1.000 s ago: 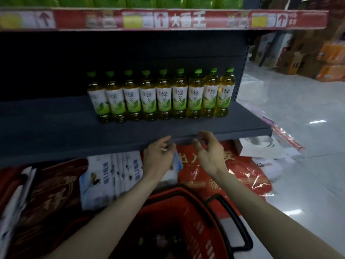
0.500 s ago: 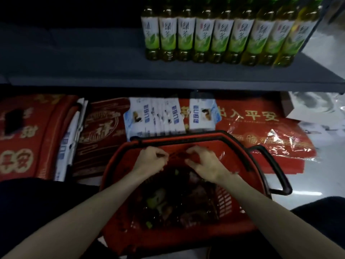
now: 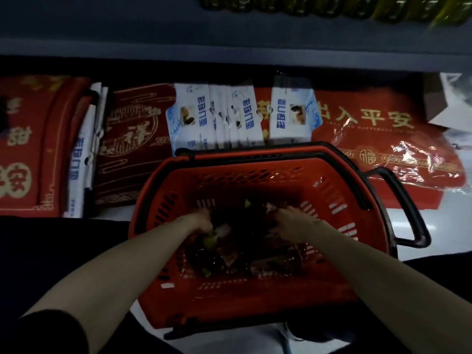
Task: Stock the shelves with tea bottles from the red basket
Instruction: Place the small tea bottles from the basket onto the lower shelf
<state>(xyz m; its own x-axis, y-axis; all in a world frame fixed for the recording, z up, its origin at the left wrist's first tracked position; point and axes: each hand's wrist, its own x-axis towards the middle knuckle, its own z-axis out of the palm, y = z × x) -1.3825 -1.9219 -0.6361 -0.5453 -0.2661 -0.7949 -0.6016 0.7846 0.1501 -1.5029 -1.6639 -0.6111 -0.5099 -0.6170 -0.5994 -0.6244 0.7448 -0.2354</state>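
Since both hands are reaching deep into the red basket (image 3: 255, 164), you're working half blind. Your left hand (image 3: 200, 222) is curling its fingers round a tea bottle (image 3: 213, 237), pale label & green showing just under the knuckles. Your right hand (image 3: 290, 224) is digging into the dark pile; can't tell if it's got anything. The other bottles (image 3: 281, 261) are lying jumbled at the bottom. The basket's sitting on the floor right below the shelf (image 3: 229, 47), prob. to make each lift short. The stocked row (image 3: 281, 6) is lining the shelf's right side.

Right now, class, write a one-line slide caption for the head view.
Left hand and right hand reach among tea bottles in the red basket, below the shelf.
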